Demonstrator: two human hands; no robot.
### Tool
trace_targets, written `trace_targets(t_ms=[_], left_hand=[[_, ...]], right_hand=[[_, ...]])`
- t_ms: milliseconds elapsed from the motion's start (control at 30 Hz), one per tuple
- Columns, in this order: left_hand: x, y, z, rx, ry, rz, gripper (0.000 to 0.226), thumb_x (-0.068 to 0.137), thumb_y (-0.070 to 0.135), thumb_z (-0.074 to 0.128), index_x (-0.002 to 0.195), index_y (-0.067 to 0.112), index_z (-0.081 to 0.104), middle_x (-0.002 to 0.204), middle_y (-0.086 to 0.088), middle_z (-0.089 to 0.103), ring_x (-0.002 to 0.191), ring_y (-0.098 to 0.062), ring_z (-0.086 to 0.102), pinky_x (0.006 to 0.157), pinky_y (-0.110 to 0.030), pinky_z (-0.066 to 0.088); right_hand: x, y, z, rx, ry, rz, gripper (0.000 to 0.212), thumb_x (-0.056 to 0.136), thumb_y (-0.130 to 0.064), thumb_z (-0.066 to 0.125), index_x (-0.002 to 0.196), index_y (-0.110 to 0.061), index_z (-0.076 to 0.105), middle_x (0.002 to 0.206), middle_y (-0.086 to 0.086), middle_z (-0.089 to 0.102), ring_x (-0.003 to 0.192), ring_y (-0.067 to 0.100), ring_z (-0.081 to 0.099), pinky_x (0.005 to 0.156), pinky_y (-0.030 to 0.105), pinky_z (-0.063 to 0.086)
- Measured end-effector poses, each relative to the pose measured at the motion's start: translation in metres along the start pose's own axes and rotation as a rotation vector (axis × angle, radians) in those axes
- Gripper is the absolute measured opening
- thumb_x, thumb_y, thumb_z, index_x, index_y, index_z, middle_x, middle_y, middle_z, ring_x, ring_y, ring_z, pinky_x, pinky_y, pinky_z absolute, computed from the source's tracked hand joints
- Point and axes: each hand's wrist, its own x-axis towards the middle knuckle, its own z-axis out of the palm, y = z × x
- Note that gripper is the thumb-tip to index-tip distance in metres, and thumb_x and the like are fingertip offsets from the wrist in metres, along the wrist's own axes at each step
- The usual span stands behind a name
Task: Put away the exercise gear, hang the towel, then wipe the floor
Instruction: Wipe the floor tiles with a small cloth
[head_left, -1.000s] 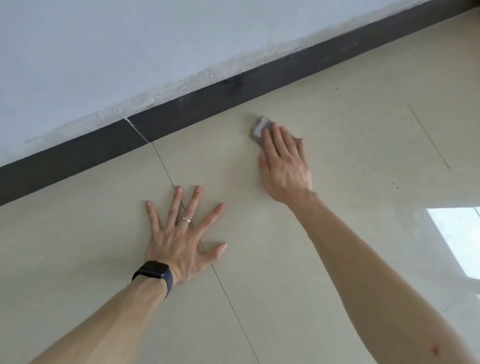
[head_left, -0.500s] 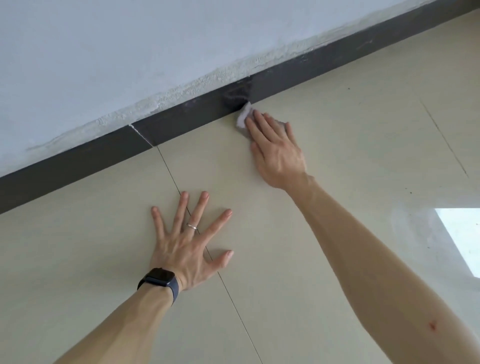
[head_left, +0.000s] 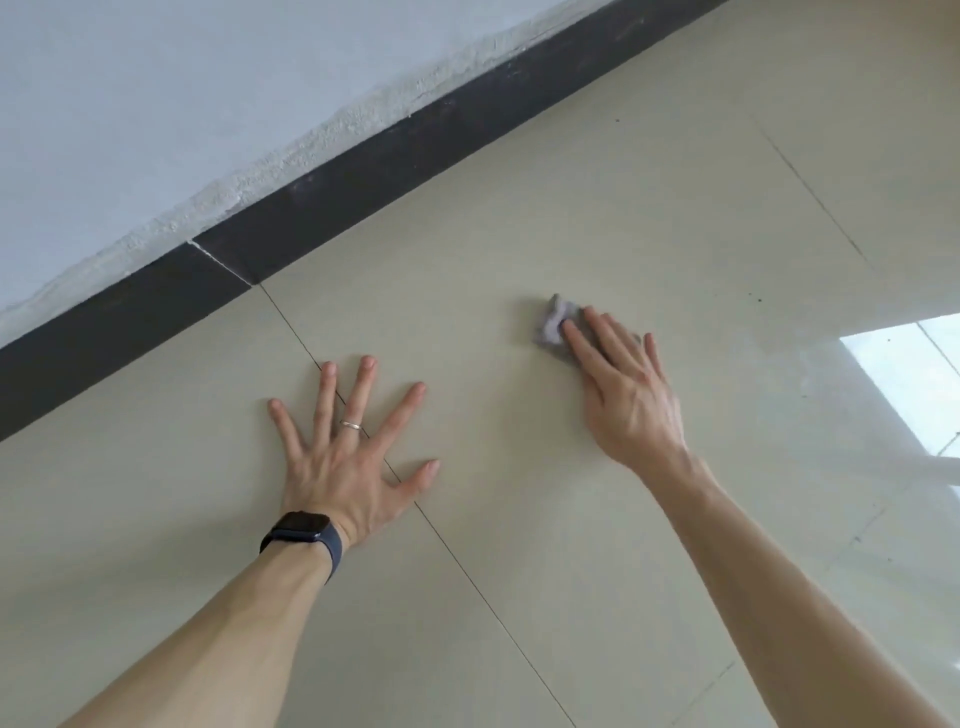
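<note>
A small grey cloth (head_left: 553, 328) lies flat on the beige tiled floor (head_left: 649, 218), mostly covered by my right hand (head_left: 621, 389), whose fingers press it down. Only the cloth's far left corner shows past my fingertips. My left hand (head_left: 348, 457) is spread flat on the floor to the left, fingers wide apart, holding nothing. It wears a ring and a dark watch at the wrist, and it straddles a tile joint.
A dark skirting board (head_left: 363, 176) runs diagonally along the foot of a white wall (head_left: 182, 104) beyond both hands. A bright window reflection (head_left: 909, 384) lies on the floor at the right.
My right hand has pulled the cloth back from the skirting board, toward me and to the right. The left hand stays planted.
</note>
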Motion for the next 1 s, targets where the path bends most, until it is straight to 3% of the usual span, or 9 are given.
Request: trace_targets(t_ms=[67,133,267,367,500,567,767,867,1000], left_hand=[[0.001,0.001,0.001,0.004,-0.004,-0.01,0.079,0.08,0.083,0.027,0.151,0.057,0.002,0.166,0.005,-0.015,0.152,-0.03,-0.013,0.109,-0.077,0.0],[0.0,-0.001,0.001,0.015,-0.014,-0.017,0.078,0.081,0.084,0.024,0.149,0.058,-0.005,0.164,0.007,-0.021,0.151,-0.029,-0.018,0.11,-0.076,-0.001],[-0.003,-0.003,0.001,0.01,-0.034,-0.031,0.077,0.08,0.085,0.02,0.148,0.06,-0.009,0.163,0.008,-0.025,0.15,-0.026,-0.023,0.111,-0.074,-0.004],[-0.004,-0.003,0.0,0.022,-0.05,-0.038,0.076,0.08,0.087,0.014,0.146,0.061,-0.014,0.16,0.01,-0.03,0.149,-0.025,-0.027,0.112,-0.073,-0.005],[-0.002,-0.001,-0.006,-0.005,-0.082,-0.026,0.074,0.08,0.088,0.01,0.143,0.063,-0.019,0.159,0.01,-0.032,0.148,-0.025,-0.029,0.112,-0.072,-0.006],[0.0,-0.002,-0.012,0.051,-0.162,-0.018,0.074,0.08,0.089,0.006,0.14,0.061,-0.026,0.159,0.008,-0.033,0.149,-0.028,-0.026,0.113,-0.071,0.0],[-0.034,0.044,-0.031,0.234,-0.26,-0.083,0.064,0.094,0.064,-0.003,0.151,0.042,-0.022,0.164,0.002,-0.023,0.151,-0.035,-0.014,0.11,-0.073,0.008],[-0.072,0.087,-0.021,0.138,-0.317,0.075,0.062,0.098,0.061,0.009,0.149,0.046,-0.023,0.159,0.002,-0.035,0.149,-0.032,-0.023,0.111,-0.074,0.004],[-0.098,0.13,-0.005,0.076,-0.427,0.13,0.089,0.084,0.084,0.019,0.145,0.044,-0.032,0.153,0.005,-0.044,0.143,-0.034,-0.036,0.113,-0.069,-0.001]], right_hand=[[0.008,0.033,-0.01,0.033,0.081,0.263,0.055,0.097,-0.016,0.041,0.151,-0.027,0.038,0.161,0.005,0.03,0.149,0.027,0.025,0.119,0.057,0.019],[0.0,0.033,-0.006,0.059,0.136,0.386,0.054,0.098,-0.013,0.041,0.151,-0.023,0.04,0.16,0.011,0.03,0.147,0.031,0.026,0.117,0.058,0.022],[-0.072,-0.016,0.016,0.103,0.062,0.109,0.057,0.094,-0.007,0.04,0.149,-0.023,0.044,0.16,0.008,0.032,0.148,0.029,0.027,0.119,0.053,0.023],[-0.114,0.003,0.008,0.027,-0.032,-0.043,0.058,0.097,-0.006,0.039,0.151,-0.027,0.039,0.161,0.001,0.029,0.149,0.022,0.025,0.12,0.047,0.024],[-0.12,0.082,-0.022,0.02,0.034,0.445,0.062,0.098,-0.01,0.041,0.155,-0.031,0.028,0.165,0.0,0.019,0.152,0.021,0.015,0.122,0.052,0.014],[-0.125,0.091,-0.025,0.048,0.035,0.579,0.065,0.097,-0.009,0.038,0.156,-0.031,0.023,0.166,0.001,0.014,0.153,0.019,0.008,0.123,0.049,0.008],[-0.22,0.009,0.003,0.115,0.01,0.367,0.076,0.088,0.002,0.043,0.154,-0.032,0.03,0.165,-0.002,0.015,0.153,0.018,0.009,0.123,0.046,0.009],[-0.245,0.015,-0.005,0.106,-0.055,0.233,0.082,0.085,0.005,0.044,0.154,-0.036,0.027,0.164,-0.007,0.015,0.152,0.014,0.011,0.123,0.046,0.012],[-0.223,0.074,-0.031,0.114,-0.07,0.532,0.08,0.086,0.006,0.039,0.156,-0.03,0.024,0.166,0.001,0.01,0.153,0.018,0.004,0.124,0.044,0.004]])
